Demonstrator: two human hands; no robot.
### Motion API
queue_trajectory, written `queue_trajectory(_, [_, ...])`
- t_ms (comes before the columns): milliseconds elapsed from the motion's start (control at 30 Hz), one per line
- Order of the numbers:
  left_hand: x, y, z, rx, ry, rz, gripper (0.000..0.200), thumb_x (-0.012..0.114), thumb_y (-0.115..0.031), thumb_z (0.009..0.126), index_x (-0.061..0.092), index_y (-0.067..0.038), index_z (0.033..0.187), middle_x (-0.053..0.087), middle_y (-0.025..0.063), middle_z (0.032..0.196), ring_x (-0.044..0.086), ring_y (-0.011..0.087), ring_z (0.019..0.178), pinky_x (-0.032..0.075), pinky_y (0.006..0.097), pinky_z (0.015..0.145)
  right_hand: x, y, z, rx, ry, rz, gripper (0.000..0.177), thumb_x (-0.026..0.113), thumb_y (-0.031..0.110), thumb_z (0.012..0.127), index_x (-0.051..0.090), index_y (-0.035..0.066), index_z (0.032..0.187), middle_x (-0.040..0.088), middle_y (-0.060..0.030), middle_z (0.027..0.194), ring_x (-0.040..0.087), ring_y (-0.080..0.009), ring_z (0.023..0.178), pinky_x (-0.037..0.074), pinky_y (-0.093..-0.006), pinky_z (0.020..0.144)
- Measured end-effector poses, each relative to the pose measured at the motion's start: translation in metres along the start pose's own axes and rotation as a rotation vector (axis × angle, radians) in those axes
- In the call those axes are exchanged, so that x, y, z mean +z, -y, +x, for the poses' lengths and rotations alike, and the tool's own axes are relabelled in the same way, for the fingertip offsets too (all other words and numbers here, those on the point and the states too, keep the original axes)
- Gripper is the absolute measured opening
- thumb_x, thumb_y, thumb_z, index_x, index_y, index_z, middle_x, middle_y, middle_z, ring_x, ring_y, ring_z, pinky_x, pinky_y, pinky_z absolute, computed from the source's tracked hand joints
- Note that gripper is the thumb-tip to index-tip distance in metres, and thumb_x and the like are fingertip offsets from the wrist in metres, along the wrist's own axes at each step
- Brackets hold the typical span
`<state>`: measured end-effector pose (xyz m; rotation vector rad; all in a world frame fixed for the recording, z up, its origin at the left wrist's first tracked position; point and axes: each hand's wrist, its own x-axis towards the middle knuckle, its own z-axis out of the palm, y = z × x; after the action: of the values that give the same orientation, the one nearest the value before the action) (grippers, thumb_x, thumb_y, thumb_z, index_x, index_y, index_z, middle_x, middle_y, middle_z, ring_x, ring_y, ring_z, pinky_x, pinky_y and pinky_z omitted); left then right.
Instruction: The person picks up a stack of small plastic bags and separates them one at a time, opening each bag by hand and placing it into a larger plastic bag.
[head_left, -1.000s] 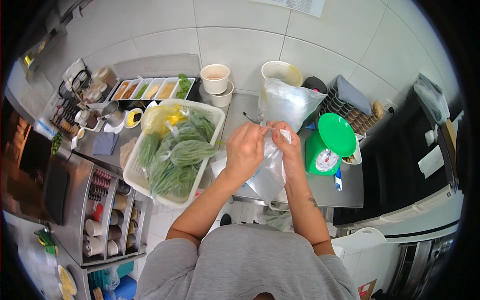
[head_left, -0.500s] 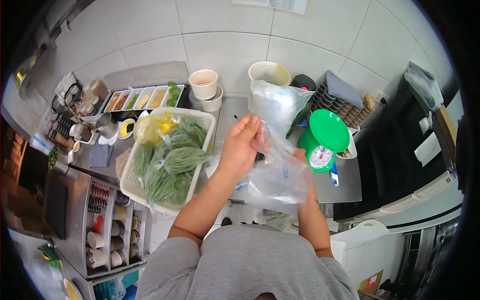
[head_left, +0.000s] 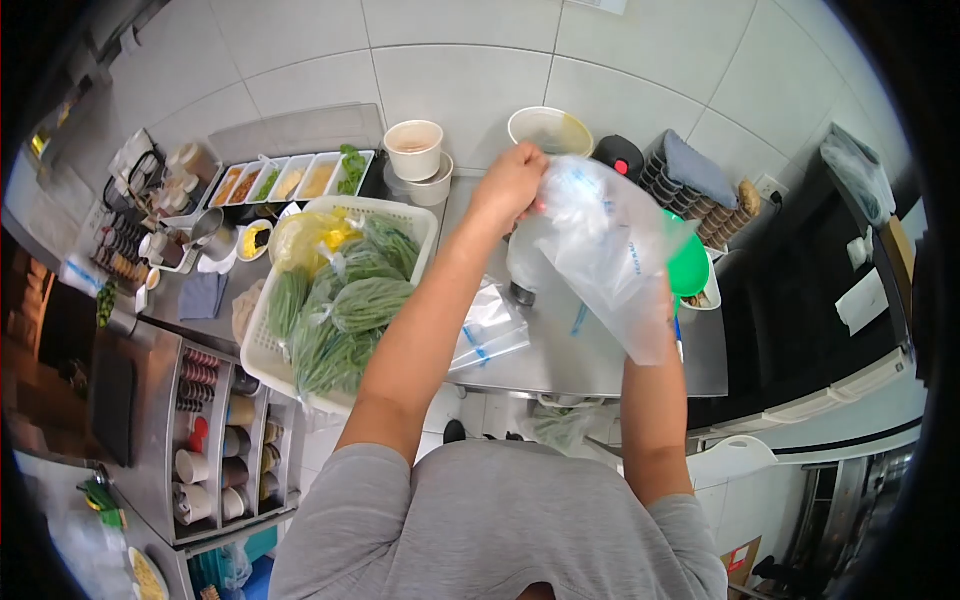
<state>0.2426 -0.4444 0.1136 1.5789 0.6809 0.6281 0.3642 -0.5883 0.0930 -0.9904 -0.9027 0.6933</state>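
Pinched on the upper edge of a clear plastic bag [head_left: 630, 255], my left hand [head_left: 512, 188] is raised near the back of the steel counter. The bag hangs across to the right, over my right forearm, and hides my right hand. Blue print shows on the plastic. Flat on the counter below lie more clear bags [head_left: 492, 330] with blue marks. A green scale [head_left: 688, 268] is partly covered by the held bag. Left of my left arm, a white basket [head_left: 425, 235] holds bagged green vegetables [head_left: 345, 310] and a yellowish bag [head_left: 300, 245].
Behind the basket is a row of white trays [head_left: 290, 178] with ingredients. Stacked paper tubs [head_left: 413, 150] and a round container [head_left: 550, 132] stand by the wall. Stacked cups [head_left: 715, 215] lie under a grey cloth [head_left: 698, 168]. A cup shelf [head_left: 215, 440] is at lower left.
My left hand has moved up and slightly right with the bag. The plastic has swung up and right, now covering my right hand and part of the scale. The flat bags are more exposed.
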Motion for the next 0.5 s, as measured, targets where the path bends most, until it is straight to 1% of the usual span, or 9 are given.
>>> queue_trajectory(67, [0.004,0.03,0.01,-0.097,-0.016,-0.067,0.018,0.04,-0.019,0.09,0.052,-0.007,0.083,0.049,0.0046,0.059,0.052,0.0138,0.046,0.032,0.0301,0.035,-0.021,-0.049,-0.006,0.088,-0.105,0.046,0.027,0.053,0.015,0.087,0.058,-0.001,0.107,0.061,-0.0047,0.09,0.057,-0.0106,0.079,0.047,-0.0256,0.071])
queue_trajectory(167, [0.006,0.08,0.017,-0.236,0.045,-0.062,0.017,0.04,-0.015,0.088,0.053,-0.005,0.083,0.049,0.0043,0.058,0.049,0.0144,0.044,0.032,0.0298,0.035,-0.05,-0.11,-0.001,0.26,-0.209,0.069,0.027,0.053,0.016,0.086,0.058,-0.002,0.105,0.061,-0.0044,0.087,0.057,-0.0103,0.078,0.047,-0.0252,0.071])
queue_trajectory(267, [0.011,0.117,0.026,-0.312,0.038,0.037,0.021,0.042,-0.017,0.091,0.059,-0.007,0.098,0.049,-0.0002,0.06,0.038,0.0115,0.043,0.033,0.0259,0.04,-0.075,-0.153,0.014,0.382,-0.233,0.024,0.027,0.054,0.017,0.086,0.059,-0.003,0.104,0.062,-0.0041,0.084,0.056,-0.0101,0.076,0.047,-0.0249,0.07])
queue_trajectory(300, [0.009,0.119,0.027,-0.211,0.003,0.085,0.02,0.043,-0.017,0.09,0.058,-0.006,0.098,0.052,0.0046,0.066,0.045,0.0146,0.049,0.037,0.0278,0.044,-0.078,-0.159,0.012,0.389,-0.244,-0.007,0.027,0.054,0.017,0.086,0.059,-0.003,0.103,0.062,-0.0039,0.083,0.056,-0.01,0.076,0.047,-0.0248,0.07])
queue_trajectory(333, [0.008,0.123,0.022,-0.115,-0.035,0.127,0.02,0.043,-0.016,0.089,0.057,-0.004,0.097,0.056,0.0094,0.072,0.051,0.0176,0.054,0.042,0.0297,0.049,-0.066,-0.149,0.003,0.371,-0.283,-0.085,0.025,0.053,0.017,0.086,0.06,-0.003,0.1,0.061,-0.0035,0.081,0.055,-0.0098,0.073,0.046,-0.0249,0.069])
queue_trajectory(367, [0.009,0.127,0.014,-0.021,-0.076,0.164,0.02,0.044,-0.015,0.088,0.056,-0.003,0.097,0.059,0.0142,0.078,0.057,0.0207,0.059,0.046,0.0317,0.053,-0.058,-0.143,-0.005,0.347,-0.311,-0.253,0.023,0.053,0.018,0.087,0.059,-0.003,0.096,0.06,-0.0034,0.079,0.053,-0.0099,0.072,0.045,-0.0252,0.067])
queue_trajectory(433, [0.012,0.108,-0.024,0.339,-0.209,0.141,0.025,0.046,-0.017,0.089,0.054,-0.004,0.108,0.057,0.0181,0.096,0.057,0.0241,0.081,0.046,0.0342,0.07,-0.043,-0.134,-0.008,0.268,-0.362,-0.583,0.022,0.052,0.02,0.088,0.057,-0.002,0.087,0.058,-0.0032,0.076,0.051,-0.0101,0.069,0.042,-0.0257,0.063])
queue_trajectory(467, [0.012,0.101,-0.038,0.515,-0.274,0.134,0.028,0.047,-0.018,0.089,0.053,-0.005,0.114,0.056,0.0201,0.106,0.058,0.0258,0.091,0.046,0.0355,0.078,-0.034,-0.132,-0.011,0.208,-0.395,-0.589,0.021,0.053,0.019,0.088,0.056,-0.001,0.085,0.058,-0.0035,0.075,0.05,-0.0095,0.068,0.041,-0.0248,0.062])
queue_trajectory(500, [0.013,0.109,-0.036,0.523,-0.265,0.155,0.03,0.048,-0.018,0.089,0.052,-0.006,0.117,0.054,0.0201,0.11,0.055,0.0273,0.097,0.044,0.0367,0.082,-0.023,-0.131,-0.014,0.149,-0.427,-0.592,0.021,0.053,0.019,0.089,0.054,-0.001,0.083,0.057,-0.0038,0.075,0.049,-0.0089,0.067,0.04,-0.0239,0.061])
